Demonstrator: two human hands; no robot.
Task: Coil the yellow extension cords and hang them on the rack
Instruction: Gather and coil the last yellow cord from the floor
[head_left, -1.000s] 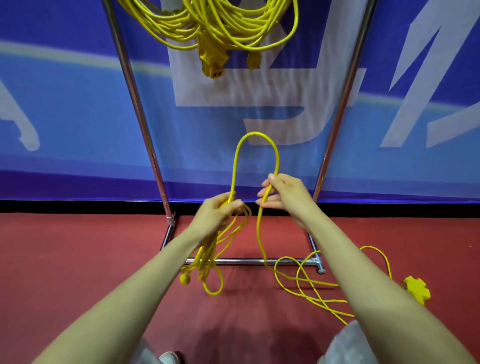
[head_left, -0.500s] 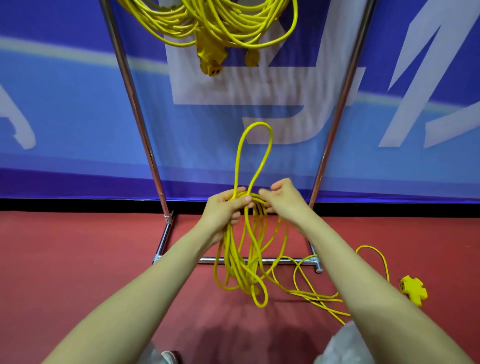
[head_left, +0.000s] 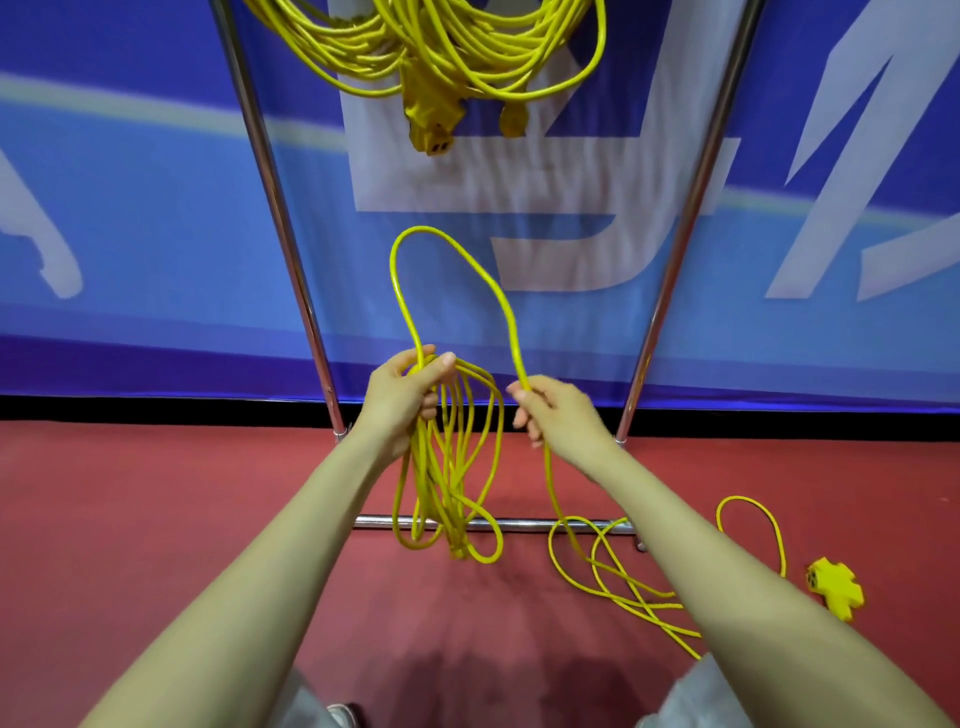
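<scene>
While left hand (head_left: 402, 400) grips cord coil (head_left: 434, 483), right hand (head_left: 558, 415) pinches loop (head_left: 511, 322); red floor (head_left: 156, 493), blue banner (head_left: 130, 208) behind rack (head_left: 275, 197).

One metal rack (head_left: 270, 171) shows two uprights and one base bar. There are at least two yellow cords: one cord (head_left: 511, 332) held between one left hand (head_left: 400, 400) and one right hand (head_left: 561, 415), and one hung bundle (head_left: 441, 47), cropped at the top, which may be several. One socket block (head_left: 836, 592) is on the floor.

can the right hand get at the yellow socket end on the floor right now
Probably not directly: the right hand is gripping the cord, and the socket end lies on the floor low to the right. Nothing blocks it, though.
</scene>
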